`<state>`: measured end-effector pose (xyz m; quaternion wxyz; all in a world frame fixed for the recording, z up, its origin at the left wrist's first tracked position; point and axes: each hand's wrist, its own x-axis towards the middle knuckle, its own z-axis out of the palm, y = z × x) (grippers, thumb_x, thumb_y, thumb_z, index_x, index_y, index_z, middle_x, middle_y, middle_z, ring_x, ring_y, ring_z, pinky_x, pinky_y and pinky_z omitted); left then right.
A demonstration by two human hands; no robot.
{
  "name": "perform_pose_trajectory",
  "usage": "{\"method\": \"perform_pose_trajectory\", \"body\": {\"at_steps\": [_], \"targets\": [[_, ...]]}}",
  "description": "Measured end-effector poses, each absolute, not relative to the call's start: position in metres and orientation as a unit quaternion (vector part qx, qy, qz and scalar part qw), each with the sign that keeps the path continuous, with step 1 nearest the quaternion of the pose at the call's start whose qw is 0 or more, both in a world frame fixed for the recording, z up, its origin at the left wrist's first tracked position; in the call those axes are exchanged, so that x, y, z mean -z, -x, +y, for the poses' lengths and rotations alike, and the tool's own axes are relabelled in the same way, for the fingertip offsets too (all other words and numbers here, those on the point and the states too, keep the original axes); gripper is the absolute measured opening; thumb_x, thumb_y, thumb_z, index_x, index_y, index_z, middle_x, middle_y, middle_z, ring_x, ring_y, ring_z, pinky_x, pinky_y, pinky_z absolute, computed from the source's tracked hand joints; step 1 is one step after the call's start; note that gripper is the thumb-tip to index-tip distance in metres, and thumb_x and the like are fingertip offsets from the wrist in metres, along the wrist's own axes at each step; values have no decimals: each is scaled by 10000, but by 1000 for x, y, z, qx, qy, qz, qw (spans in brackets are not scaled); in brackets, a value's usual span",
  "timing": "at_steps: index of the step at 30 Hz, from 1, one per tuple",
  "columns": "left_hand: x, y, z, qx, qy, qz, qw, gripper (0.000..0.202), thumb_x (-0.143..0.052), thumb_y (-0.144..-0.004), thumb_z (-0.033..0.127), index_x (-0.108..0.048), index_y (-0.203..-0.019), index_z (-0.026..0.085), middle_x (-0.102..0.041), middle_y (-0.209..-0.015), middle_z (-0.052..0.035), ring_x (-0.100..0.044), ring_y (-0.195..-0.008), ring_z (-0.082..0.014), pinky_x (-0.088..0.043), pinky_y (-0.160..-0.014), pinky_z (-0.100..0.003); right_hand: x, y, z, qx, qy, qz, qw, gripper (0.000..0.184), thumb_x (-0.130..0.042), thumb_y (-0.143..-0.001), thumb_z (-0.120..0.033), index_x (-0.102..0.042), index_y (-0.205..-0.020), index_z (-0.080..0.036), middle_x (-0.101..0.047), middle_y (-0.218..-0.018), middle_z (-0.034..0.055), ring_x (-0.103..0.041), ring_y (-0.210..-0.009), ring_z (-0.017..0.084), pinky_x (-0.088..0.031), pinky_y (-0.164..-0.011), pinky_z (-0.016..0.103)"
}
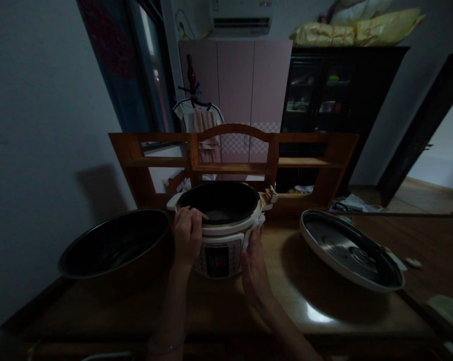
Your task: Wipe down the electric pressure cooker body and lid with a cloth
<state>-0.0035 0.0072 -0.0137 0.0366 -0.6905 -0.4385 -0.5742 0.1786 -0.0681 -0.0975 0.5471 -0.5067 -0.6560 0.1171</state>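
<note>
A white electric pressure cooker (pixel 236 249) stands upright on the wooden desk, lid off, its dark round opening facing up. My left hand (pixel 187 228) grips the cooker's front left rim, fingers curled over the edge. Against the right side of the cooker, my right hand (pixel 255 265) presses a white cloth or tissue (pixel 253 229) with its fingers close together. The dark inner pot (pixel 113 268) sits on the desk at the left. On the right rests the detached round lid (pixel 324 248), its inner side turned up and tilted.
The wooden desk (pixel 286 301) has a shelf rack (pixel 234 168) at its back, behind the cooker. A wall (pixel 41 150) closes off the left side. Farther back stand pink wardrobe doors (pixel 236 85), a dark cabinet (pixel 346 110) and a coat stand with clothes (pixel 201 118).
</note>
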Motion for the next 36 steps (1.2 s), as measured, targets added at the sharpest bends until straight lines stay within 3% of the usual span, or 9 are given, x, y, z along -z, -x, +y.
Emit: {"method": "perform_pose_trajectory", "body": {"at_steps": [11, 22, 36], "targets": [[13, 2, 6, 585, 682, -437, 37, 423, -313, -1021, 343, -624, -753, 239, -658, -859, -35, -571, -1046, -221, -355, -1098, -395, 121, -172, -83, -162, 519, -648, 533, 693, -312, -1058, -508, 34, -1614, -281, 29, -1694, 27, 23, -1552, 267, -133, -1247, 590], [13, 2, 7, 585, 684, -433, 44, 443, -300, -1021, 339, -619, -733, 230, -661, -856, -37, -576, -1024, -215, -374, -1072, -378, 137, -162, -96, -200, 510, -650, 527, 705, -314, -1061, -497, 48, -1615, -253, 90, -1685, 39, 43, -1545, 283, -87, -1251, 577], [13, 3, 6, 582, 693, -424, 47, 423, -303, -1027, 323, -603, -745, 229, -645, -838, -33, -575, -992, -212, -368, -1070, -379, 127, -168, -83, -194, 516, -626, 551, 706, -329, -1054, -520, 21, -1617, -278, 47, -1693, 21, 24, -1553, 274, -97, -1253, 580]]}}
